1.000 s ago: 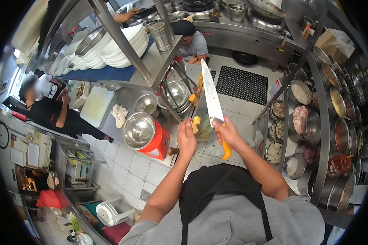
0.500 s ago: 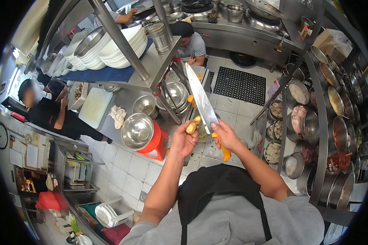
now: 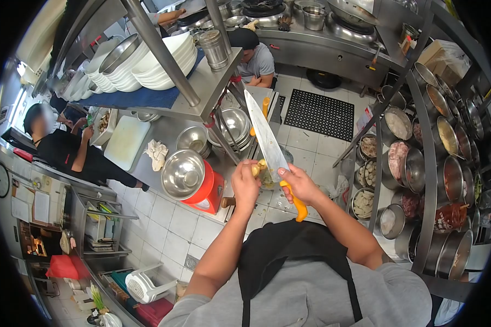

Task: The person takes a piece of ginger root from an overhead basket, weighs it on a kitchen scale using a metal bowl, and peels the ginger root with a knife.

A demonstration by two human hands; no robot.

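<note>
My left hand [image 3: 245, 184] is closed around a knobby, pale yellow piece that looks like ginger [image 3: 257, 169], held up in front of my chest. A large kitchen knife [image 3: 268, 137] with a yellow handle is in my right hand [image 3: 301, 185]. Its broad blade points up and away, tilted left, and its heel end is close beside the ginger. My right thumb lies near the base of the blade. Below the hands, a container with greenish contents [image 3: 267, 180] is partly hidden. Left of my left hand, a steel bowl [image 3: 183, 174] sits on an orange-red base [image 3: 215, 188].
Stacked white plates [image 3: 161, 71] fill the shelf at upper left. A white cutting board [image 3: 126, 143] and nested bowls [image 3: 235, 125] lie on the counter. At right, a rack [image 3: 428, 218] carries several food-filled pans. Co-workers stand left and ahead; a black mat [image 3: 319, 114] covers some floor.
My left hand has turned inward, its fingers closing further over the ginger. The knife has tipped slightly left and its handle has shifted a little lower. A co-worker at left now holds something green.
</note>
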